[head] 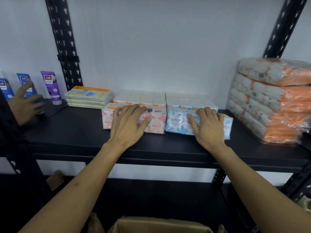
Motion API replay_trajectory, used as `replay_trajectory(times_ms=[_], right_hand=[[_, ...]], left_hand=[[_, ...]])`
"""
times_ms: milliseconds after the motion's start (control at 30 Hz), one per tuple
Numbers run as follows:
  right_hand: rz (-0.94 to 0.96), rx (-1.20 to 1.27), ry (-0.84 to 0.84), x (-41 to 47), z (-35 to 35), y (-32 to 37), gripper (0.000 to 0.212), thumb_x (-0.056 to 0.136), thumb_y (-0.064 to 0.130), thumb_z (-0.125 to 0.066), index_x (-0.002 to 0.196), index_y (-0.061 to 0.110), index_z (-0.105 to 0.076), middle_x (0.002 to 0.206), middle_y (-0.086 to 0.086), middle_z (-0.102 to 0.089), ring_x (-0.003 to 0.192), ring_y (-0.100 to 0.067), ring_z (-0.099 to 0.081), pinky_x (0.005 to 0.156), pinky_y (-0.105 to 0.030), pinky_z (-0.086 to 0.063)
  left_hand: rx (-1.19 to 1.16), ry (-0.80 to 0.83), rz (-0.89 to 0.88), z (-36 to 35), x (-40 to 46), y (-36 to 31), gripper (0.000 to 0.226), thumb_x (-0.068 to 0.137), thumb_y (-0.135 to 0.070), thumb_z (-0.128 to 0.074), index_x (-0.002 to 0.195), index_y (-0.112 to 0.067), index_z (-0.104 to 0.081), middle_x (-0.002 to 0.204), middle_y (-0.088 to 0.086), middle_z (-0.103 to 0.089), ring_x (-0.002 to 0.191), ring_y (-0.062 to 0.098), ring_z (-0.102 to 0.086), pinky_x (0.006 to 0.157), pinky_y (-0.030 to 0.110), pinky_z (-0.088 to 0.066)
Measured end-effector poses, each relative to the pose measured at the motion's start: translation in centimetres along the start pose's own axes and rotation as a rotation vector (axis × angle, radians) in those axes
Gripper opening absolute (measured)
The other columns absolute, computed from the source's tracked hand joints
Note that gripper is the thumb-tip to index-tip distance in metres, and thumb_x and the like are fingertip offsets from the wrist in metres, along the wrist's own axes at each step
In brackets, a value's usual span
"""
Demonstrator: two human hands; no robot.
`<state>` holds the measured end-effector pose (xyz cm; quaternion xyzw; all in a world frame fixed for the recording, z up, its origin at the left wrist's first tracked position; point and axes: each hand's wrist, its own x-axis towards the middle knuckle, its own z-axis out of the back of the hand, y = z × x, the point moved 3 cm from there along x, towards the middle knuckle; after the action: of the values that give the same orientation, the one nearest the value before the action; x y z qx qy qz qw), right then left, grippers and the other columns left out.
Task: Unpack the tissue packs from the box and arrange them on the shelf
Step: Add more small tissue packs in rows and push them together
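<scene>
At the bottom edge, the open top of a cardboard box (159,224) sits below a black metal shelf (75,132). Both forearms reach up over the shelf's front lip. The left hand (129,121) lies on a pink rose-print mini tissue pack (156,122), fingers spread over its top and thumb down its front face. The right hand (208,125) rests likewise on a blue mini tissue pack (175,121) just beside it, fingers apart across the top. Behind these two stand further rows of small tissue packs (151,97), touching the front ones. To the left rear lies a stack of flat cream packs (87,96); at right, a tall pile of orange-and-white wrapped bundles (272,100). At far left, another person's hand (25,101) reaches among Safi tubes (50,86), its grip blurred and unclear.
</scene>
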<state>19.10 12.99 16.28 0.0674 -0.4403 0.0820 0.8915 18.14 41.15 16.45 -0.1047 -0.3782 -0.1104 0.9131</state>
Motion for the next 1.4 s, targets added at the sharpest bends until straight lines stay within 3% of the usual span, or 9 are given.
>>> replay_trajectory(times_ms=[200,400,500,667,833,933,1067,1233,1400], right_hand=[[-0.025,0.150,0.113,-1.3,1.3,-0.2,0.042,0.098,0.055,-0.048,0.114,0.018,-0.060,0.113,0.000,-0.056,0.105,-0.023,-0.052,0.096,-0.040,-0.031],[-0.048,0.076,0.369,3.5,5.2,0.5,0.042,0.098,0.043,-0.038,0.083,0.016,-0.066,0.093,-0.001,-0.065,0.096,-0.024,-0.052,0.090,-0.041,-0.029],[-0.111,0.156,0.334,6.1,4.9,0.7,0.046,0.103,0.041,-0.037,0.080,0.012,-0.065,0.085,-0.002,-0.067,0.085,-0.025,-0.056,0.094,-0.041,-0.033],[-0.155,0.012,0.609,5.5,0.7,1.4,0.051,0.104,0.045,-0.019,0.084,0.018,-0.057,0.078,0.000,-0.059,0.079,-0.022,-0.056,0.109,-0.051,-0.030],[-0.134,-0.032,0.560,5.4,0.2,1.3,0.048,0.103,0.045,-0.018,0.082,0.020,-0.053,0.075,0.000,-0.057,0.077,-0.025,-0.053,0.107,-0.051,-0.030],[-0.122,-0.040,0.536,5.1,0.1,1.3,0.046,0.102,0.045,-0.017,0.077,0.022,-0.048,0.073,0.001,-0.055,0.075,-0.024,-0.052,0.106,-0.052,-0.031],[-0.122,-0.015,0.481,5.0,0.0,1.2,0.047,0.101,0.044,-0.019,0.073,0.021,-0.048,0.072,0.001,-0.058,0.068,-0.020,-0.050,0.104,-0.050,-0.031],[-0.114,-0.024,0.438,4.7,-0.2,1.0,0.048,0.099,0.045,-0.018,0.077,0.020,-0.052,0.072,0.000,-0.060,0.069,-0.022,-0.052,0.103,-0.049,-0.032],[-0.096,-0.032,0.390,4.3,0.2,1.1,0.047,0.098,0.044,-0.018,0.069,0.021,-0.047,0.069,-0.001,-0.060,0.066,-0.022,-0.052,0.098,-0.047,-0.035]], left_hand=[[-0.012,-0.001,0.030,0.3,-0.1,0.0,0.047,0.096,-0.062,-0.045,0.130,-0.035,-0.064,0.137,-0.005,-0.060,0.123,0.017,-0.048,0.106,0.043,-0.029],[-0.021,0.005,0.012,0.2,-0.1,0.0,0.044,0.098,-0.060,-0.046,0.131,-0.036,-0.061,0.136,-0.006,-0.057,0.120,0.018,-0.048,0.105,0.044,-0.029],[-0.026,0.003,0.013,0.2,0.0,0.0,0.046,0.096,-0.061,-0.044,0.131,-0.035,-0.061,0.135,-0.007,-0.056,0.119,0.018,-0.047,0.105,0.044,-0.029],[-0.040,0.021,0.028,0.2,0.0,0.0,0.047,0.096,-0.064,-0.043,0.130,-0.036,-0.061,0.135,-0.007,-0.056,0.117,0.017,-0.047,0.104,0.041,-0.027],[-0.039,0.261,0.026,3.0,3.8,-0.1,0.065,0.101,-0.068,-0.020,0.120,-0.029,-0.068,0.113,0.001,-0.067,0.106,0.025,-0.059,0.093,0.043,-0.042],[0.021,0.373,0.058,3.5,7.3,0.1,0.063,0.103,-0.063,-0.026,0.113,-0.021,-0.071,0.101,0.004,-0.068,0.100,0.026,-0.062,0.077,0.037,-0.043],[0.152,0.485,0.078,1.1,6.8,0.0,0.059,0.100,-0.063,-0.030,0.131,-0.025,-0.062,0.129,0.010,-0.056,0.125,0.029,-0.045,0.101,0.046,-0.033],[0.027,0.334,0.042,1.8,4.0,-0.3,0.057,0.103,-0.062,-0.025,0.126,-0.018,-0.052,0.113,0.008,-0.065,0.104,0.028,-0.056,0.086,0.039,-0.035],[-0.027,0.049,-0.050,2.0,1.1,0.0,0.054,0.099,-0.067,-0.035,0.122,-0.022,-0.054,0.114,-0.002,-0.059,0.102,0.018,-0.049,0.095,0.032,-0.031]])
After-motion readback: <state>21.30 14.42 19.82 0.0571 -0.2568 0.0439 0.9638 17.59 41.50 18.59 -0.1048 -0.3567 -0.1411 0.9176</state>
